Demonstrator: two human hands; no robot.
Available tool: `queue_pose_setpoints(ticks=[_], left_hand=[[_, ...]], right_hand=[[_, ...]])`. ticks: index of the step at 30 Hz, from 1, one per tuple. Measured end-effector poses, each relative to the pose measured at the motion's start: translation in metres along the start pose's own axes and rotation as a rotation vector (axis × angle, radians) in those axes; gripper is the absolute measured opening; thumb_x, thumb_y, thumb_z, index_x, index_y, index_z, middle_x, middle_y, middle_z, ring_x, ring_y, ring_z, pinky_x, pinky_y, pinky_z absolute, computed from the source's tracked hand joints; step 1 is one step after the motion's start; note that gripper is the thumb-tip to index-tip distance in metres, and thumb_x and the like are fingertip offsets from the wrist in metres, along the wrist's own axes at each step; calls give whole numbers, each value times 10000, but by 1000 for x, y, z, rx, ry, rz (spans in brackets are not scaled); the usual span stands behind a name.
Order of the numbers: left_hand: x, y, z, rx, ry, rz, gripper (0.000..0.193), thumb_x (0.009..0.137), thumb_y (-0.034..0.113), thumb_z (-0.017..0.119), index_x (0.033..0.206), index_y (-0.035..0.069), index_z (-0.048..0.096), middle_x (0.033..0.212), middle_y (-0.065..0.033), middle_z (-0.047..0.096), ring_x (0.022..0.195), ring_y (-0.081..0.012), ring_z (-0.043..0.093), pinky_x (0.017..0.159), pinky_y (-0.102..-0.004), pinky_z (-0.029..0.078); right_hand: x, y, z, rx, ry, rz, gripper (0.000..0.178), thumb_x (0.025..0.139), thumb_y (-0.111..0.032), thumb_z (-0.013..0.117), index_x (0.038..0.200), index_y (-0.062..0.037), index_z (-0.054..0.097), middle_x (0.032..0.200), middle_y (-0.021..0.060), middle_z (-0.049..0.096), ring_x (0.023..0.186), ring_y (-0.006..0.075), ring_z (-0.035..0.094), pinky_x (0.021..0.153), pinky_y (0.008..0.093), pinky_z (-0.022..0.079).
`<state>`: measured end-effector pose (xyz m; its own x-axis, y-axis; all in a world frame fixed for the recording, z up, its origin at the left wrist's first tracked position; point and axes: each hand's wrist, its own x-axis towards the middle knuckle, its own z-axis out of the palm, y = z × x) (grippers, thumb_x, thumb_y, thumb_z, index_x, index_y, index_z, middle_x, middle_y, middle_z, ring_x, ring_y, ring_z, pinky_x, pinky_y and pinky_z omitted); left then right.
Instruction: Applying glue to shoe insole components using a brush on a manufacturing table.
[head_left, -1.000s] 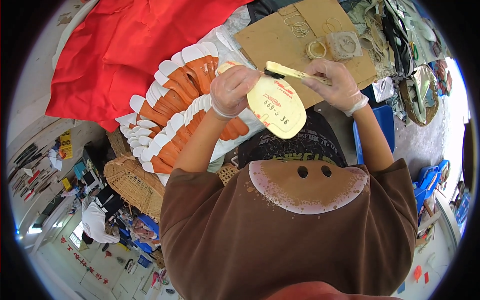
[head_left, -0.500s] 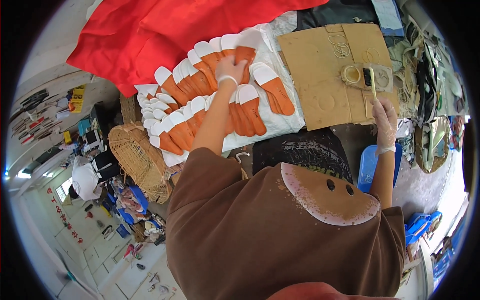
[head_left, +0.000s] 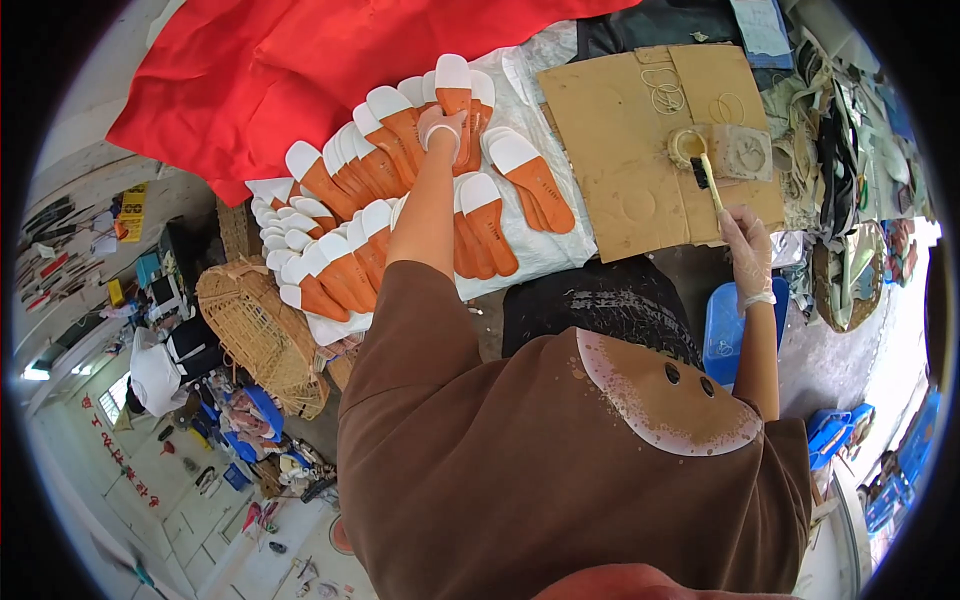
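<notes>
My gloved left hand (head_left: 443,128) is closed around the middle of an orange-brown insole (head_left: 453,98) with a white end, at the upper edge of the overlapping rows. Another insole (head_left: 483,90) shows just behind it. In my gloved right hand (head_left: 748,245) is a brush (head_left: 713,183) with a pale handle and dark bristles, tilted up over the cardboard (head_left: 610,170). Its bristles are beside a small round tub (head_left: 688,148) with a yellowish rim. A separate small stack of insoles (head_left: 540,180) lies between the rows and the cardboard.
Red cloth (head_left: 260,80) covers the far left, and white sheeting (head_left: 525,75) lies under the insoles. Rubber bands (head_left: 663,92) rest on the cardboard. A wicker basket (head_left: 255,330) stands at the left, a blue bin (head_left: 722,325) below right. A person in white (head_left: 155,370) is farther left.
My left hand has shifted the insole leftward, uncovering another behind it. The brush has dropped from beside the tub's right to just below its rim. The whole view has shifted slightly.
</notes>
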<state>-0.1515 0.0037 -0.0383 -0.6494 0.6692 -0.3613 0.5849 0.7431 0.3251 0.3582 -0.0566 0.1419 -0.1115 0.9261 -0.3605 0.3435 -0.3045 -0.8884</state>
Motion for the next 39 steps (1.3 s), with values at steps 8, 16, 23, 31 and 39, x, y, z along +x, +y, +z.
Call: queue_pose_setpoints(ticks=[8,16,23,31,39], left_hand=[[-40,38,-24,350,-57,-60,535,757,528,737,1094,117,684,1130,-88,680,1031,-276,656,843,-395,532],[-27,-7,-8,67,267,48,467,765,504,723,994,100,669,1015,-107,694,993,-281,663,811,-401,517],[-83,42,-7,229,24,75,557,794,578,655,1032,74,650,1029,-131,676,962,-312,654,821,-415,518],[-135,57,51,424,113,131,1005,652,719,697,1322,15,443,1344,-135,488,1254,-274,476,984,-409,438],[-73,52,27,621,-345,538,824,606,566,819,1229,86,571,1287,-165,557,1288,-293,440,1040,-390,408]], right_hand=[[-2,3,0,-1,19,-9,162,922,-228,649,897,-71,622,745,-82,451,695,34,386,630,199,316],[16,42,-11,-64,54,37,198,917,-260,651,866,-71,622,735,-75,452,688,39,380,624,209,308],[30,90,-7,-189,180,190,262,896,-305,655,899,-42,649,726,-33,515,687,76,434,635,249,369],[60,114,15,-260,152,209,347,882,-362,652,948,-22,672,743,30,587,709,116,511,667,291,436],[59,112,9,-154,146,177,325,882,-363,655,963,-49,670,738,13,575,708,104,500,679,281,429]])
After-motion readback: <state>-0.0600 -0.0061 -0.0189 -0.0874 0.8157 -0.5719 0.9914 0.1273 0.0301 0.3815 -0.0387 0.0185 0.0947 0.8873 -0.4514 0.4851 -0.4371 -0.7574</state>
